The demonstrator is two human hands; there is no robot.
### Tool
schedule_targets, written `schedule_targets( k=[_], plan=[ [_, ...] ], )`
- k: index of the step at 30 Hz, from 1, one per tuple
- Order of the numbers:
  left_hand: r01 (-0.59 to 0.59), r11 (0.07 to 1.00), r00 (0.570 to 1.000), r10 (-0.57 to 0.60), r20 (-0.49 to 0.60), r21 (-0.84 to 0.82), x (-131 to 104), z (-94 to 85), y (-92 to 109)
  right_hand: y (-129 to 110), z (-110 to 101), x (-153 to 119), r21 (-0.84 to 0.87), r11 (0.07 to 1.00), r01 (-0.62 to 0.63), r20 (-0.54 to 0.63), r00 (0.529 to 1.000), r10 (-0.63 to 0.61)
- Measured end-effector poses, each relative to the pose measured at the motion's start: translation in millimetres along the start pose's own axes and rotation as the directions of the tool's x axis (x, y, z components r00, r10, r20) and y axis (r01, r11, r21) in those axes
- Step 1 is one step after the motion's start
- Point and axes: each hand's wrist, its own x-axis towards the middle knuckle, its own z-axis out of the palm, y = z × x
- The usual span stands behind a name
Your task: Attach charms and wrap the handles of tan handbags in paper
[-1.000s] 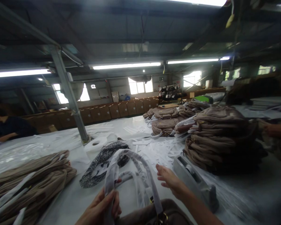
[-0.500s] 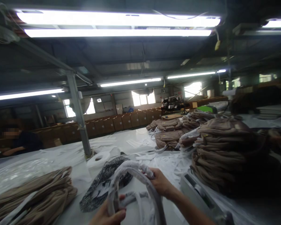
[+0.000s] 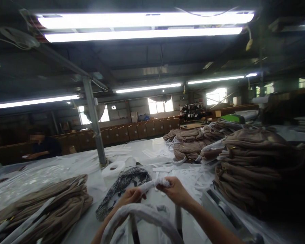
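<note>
A white-wrapped bag handle [image 3: 152, 185] is stretched between my two hands above the table. Closed around its left end is my left hand [image 3: 132, 197]. My right hand [image 3: 177, 192] pinches the other end, where the wrapping is bunched up. Nearer to me arches a second white-wrapped handle [image 3: 142, 210], in front of my left forearm and touched by neither hand's fingers. The bag body below these handles is mostly out of view. Behind my left hand lies a black-and-white speckled bundle [image 3: 117, 186] with pale scraps in it.
Brown bags [image 3: 48, 210] lie at the left, and a tall stack of brown bags [image 3: 251, 162] stands at the right. A grey metal device [image 3: 223, 213] sits by my right forearm. A white roll [image 3: 114, 169] stands near a post [image 3: 95, 128]. A person [image 3: 45, 145] works at the far left.
My left hand has left the near loop and moved up and forward to the handle my right hand holds. The near loop now sits lower. The view has swung slightly left.
</note>
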Motion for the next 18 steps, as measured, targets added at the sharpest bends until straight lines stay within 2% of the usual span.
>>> schedule_targets(
  k=[2, 4, 6, 9, 11, 13, 14, 15, 16, 18],
  plan=[
    [0.025, 0.999, 0.999, -0.024, 0.033, -0.038, -3, 2.0, -21, 11, -13, 2, 0.047, 0.998, -0.051, -0.139, 0.989, 0.058],
    [0.058, 0.996, 0.997, -0.054, 0.057, -0.065, -9, 2.0, -39, 24, -25, 0, 0.051, 0.994, -0.096, -0.203, 0.974, 0.104],
    [0.101, 0.991, 0.993, -0.096, 0.071, -0.083, -16, 1.0, -52, 32, -34, -6, 0.010, 0.989, -0.146, -0.157, 0.977, 0.146],
    [0.146, 0.980, 0.988, -0.138, 0.066, -0.133, -25, -3.3, -60, 26, -40, -18, -0.137, 0.971, -0.195, 0.013, 0.980, 0.199],
    [0.169, 0.968, 0.984, -0.154, 0.094, -0.186, -30, -8.7, -58, 7, -38, -29, -0.291, 0.949, -0.121, 0.047, 0.989, 0.140],
    [0.182, 0.962, 0.976, -0.151, 0.159, -0.202, -33, -15.6, -52, -18, -33, -46, -0.445, 0.895, 0.025, 0.055, 0.998, -0.001],
    [0.179, 0.966, 0.969, -0.141, 0.201, -0.187, -34, -19.1, -49, -30, -29, -57, -0.495, 0.863, 0.105, 0.106, 0.993, -0.060],
    [0.172, 0.972, 0.963, -0.131, 0.236, -0.162, -34, -22.5, -46, -40, -25, -70, -0.504, 0.844, 0.184, 0.233, 0.970, -0.072],
    [0.164, 0.976, 0.957, -0.123, 0.263, -0.139, -34, -25.5, -43, -48, -20, -85, -0.476, 0.845, 0.244, 0.402, 0.915, -0.038],
    [0.169, 0.979, 0.942, -0.127, 0.310, -0.113, -33, -30.1, -37, -57, -8, -118, -0.432, 0.861, 0.269, 0.576, 0.816, 0.035]
  ],
)
